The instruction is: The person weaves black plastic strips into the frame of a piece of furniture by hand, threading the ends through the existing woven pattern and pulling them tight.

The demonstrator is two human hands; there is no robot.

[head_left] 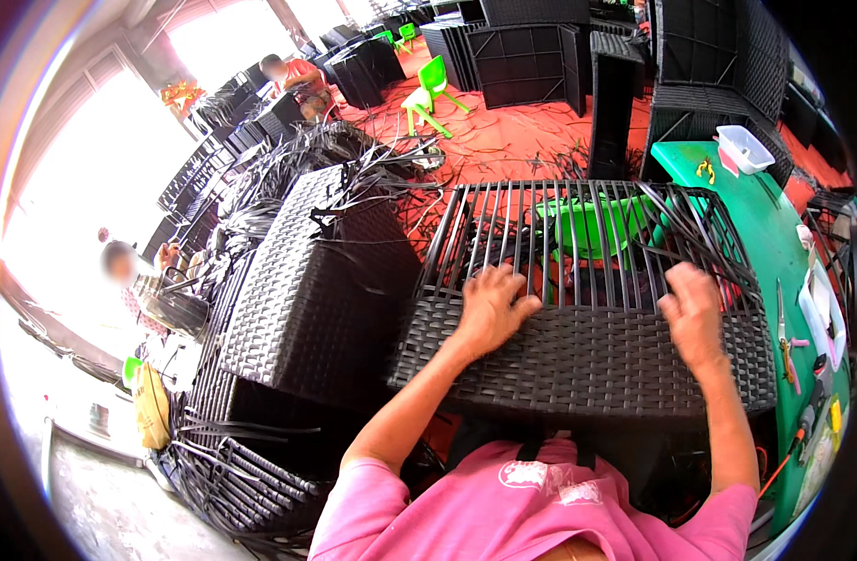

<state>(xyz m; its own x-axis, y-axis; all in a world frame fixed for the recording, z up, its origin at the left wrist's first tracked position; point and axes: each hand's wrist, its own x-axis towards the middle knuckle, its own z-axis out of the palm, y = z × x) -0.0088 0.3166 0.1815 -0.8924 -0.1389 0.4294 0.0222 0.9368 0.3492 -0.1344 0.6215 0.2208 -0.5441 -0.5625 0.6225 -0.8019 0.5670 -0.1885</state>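
Observation:
In front of me is a partly woven black rattan panel point(578, 365). Its near half is tight weave, while its far half is bare parallel slats. My left hand point(492, 309) lies at the weave's edge, thumb spread from the bent fingers, with nothing visible held. My right hand point(692, 313) is over the same edge on the right side, its fingers curled and smeared by motion; whether they grip a strip is hidden. Loose black strips point(681, 234) cross the slats at the panel's far right. Through the slats shows a green chair point(597, 227).
A green table point(774, 252) on the right bears a white plastic tub point(744, 148), scissors point(781, 313) and other hand tools. On the left stands a finished woven piece point(288, 271) beside heaped strips. Two people point(302, 75) sit farther off. Strips litter the red floor point(503, 140).

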